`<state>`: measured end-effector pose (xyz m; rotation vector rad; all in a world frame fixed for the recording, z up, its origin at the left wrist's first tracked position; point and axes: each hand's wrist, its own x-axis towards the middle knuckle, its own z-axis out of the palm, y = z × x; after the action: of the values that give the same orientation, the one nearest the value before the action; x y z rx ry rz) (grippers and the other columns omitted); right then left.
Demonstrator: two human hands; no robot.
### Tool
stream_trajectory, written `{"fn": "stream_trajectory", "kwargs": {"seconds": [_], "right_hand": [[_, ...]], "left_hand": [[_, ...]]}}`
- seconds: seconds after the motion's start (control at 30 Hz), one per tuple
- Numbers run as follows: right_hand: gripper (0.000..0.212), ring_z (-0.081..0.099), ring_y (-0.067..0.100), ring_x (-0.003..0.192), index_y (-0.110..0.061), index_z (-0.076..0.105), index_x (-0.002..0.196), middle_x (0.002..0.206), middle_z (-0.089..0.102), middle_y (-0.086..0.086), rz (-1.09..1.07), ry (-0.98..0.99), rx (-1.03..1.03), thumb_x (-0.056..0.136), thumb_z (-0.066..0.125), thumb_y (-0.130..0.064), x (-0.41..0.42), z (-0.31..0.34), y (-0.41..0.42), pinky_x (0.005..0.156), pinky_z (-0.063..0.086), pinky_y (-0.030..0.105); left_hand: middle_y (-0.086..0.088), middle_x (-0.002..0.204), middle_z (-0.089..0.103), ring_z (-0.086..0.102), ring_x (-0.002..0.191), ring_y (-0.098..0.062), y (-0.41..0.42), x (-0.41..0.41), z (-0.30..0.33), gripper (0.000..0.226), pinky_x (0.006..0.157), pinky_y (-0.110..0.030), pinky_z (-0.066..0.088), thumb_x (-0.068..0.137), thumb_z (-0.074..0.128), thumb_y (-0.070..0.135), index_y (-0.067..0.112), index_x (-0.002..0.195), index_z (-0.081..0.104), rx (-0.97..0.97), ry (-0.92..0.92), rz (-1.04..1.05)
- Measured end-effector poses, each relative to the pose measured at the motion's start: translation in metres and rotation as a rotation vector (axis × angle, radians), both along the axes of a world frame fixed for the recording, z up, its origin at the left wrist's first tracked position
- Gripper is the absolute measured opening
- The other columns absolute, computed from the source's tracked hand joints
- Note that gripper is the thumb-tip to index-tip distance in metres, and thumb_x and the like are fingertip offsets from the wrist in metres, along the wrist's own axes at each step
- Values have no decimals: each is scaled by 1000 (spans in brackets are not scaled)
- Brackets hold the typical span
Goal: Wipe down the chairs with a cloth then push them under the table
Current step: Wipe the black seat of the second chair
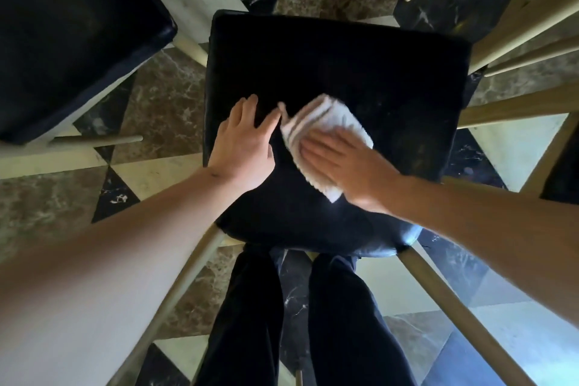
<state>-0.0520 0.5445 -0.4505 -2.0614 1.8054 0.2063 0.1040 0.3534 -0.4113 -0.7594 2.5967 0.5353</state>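
A chair with a black padded seat (360, 66) and pale wooden legs stands right below me. A folded white cloth (326, 122) lies on the seat's near middle. My right hand (341, 163) presses flat on the cloth with straight fingers. My left hand (247, 141) rests flat on the seat just left of the cloth, fingers spread, its fingertips almost touching the cloth's edge. My dark trouser legs show under the seat's near edge.
A second black-seated chair (69, 41) stands at the upper left, close to the first. Pale wooden legs and rails (526, 22) of other furniture crowd the right side. The floor (163, 103) is patterned marble tile in brown, black and cream.
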Motion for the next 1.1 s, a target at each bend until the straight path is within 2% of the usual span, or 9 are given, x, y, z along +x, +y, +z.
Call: {"fn": "stream_trajectory", "kwargs": {"seconds": [0.07,0.2,0.33,0.53,0.63,0.73,0.83,0.93,1.1], "right_hand": [[88,2,27,156,-14,8,162,170,6,5,274,-78,35,85,52,-13,14,7,53,125,5,50],[59,36,18,148,-21,47,151,160,39,-4,631,-191,116,92,51,-22,18,20,123,124,23,42],[60,34,16,149,-24,48,151,160,40,-6,828,-221,97,93,62,-13,-23,13,106,125,19,38],[85,17,20,154,-22,28,159,166,24,-2,532,-144,67,84,62,-1,-108,22,114,126,7,43],[92,19,25,153,-16,22,159,166,22,3,247,-42,53,79,67,-5,-114,32,133,125,11,47],[92,26,33,151,-10,33,156,163,30,10,61,18,82,73,74,-10,-79,34,163,121,25,55],[85,36,34,146,-10,41,153,159,39,10,127,-29,71,72,70,-8,-61,33,200,119,30,56],[99,36,31,147,-13,33,157,161,36,6,285,-41,122,70,81,-11,-61,32,225,120,30,53],[86,31,28,149,-15,38,155,161,38,3,294,-30,-7,80,78,-7,-79,24,208,122,9,47]], "left_hand": [[-23,165,16,14,153,-43,14,1,-4,67,119,-57,27,94,54,14,21,157,32,1,-26,-2],[-16,169,8,6,155,-41,47,-3,-6,72,121,-61,21,94,54,21,27,160,24,26,-10,-90],[-8,171,4,1,157,-36,82,-10,-8,69,122,-61,18,98,47,32,31,161,18,68,30,-257],[-10,170,-13,-14,154,-41,113,-14,-21,80,117,-73,10,95,43,65,36,160,7,81,-73,-349],[-11,167,-24,-19,153,-42,117,-13,-27,89,117,-74,7,93,45,70,37,160,-3,49,-108,-363],[-12,167,-23,-17,153,-44,125,-15,-26,92,117,-75,9,93,49,66,37,159,-8,34,-107,-329],[-13,167,-22,-17,153,-45,129,-16,-24,87,116,-74,12,96,48,61,37,158,-7,30,-115,-306],[-13,167,-23,-18,152,-45,129,-15,-22,82,117,-74,13,98,45,57,36,160,-5,31,-128,-316],[-13,169,-15,-13,154,-43,131,-15,-20,70,118,-72,13,101,41,45,35,161,6,34,-91,-282]]}}
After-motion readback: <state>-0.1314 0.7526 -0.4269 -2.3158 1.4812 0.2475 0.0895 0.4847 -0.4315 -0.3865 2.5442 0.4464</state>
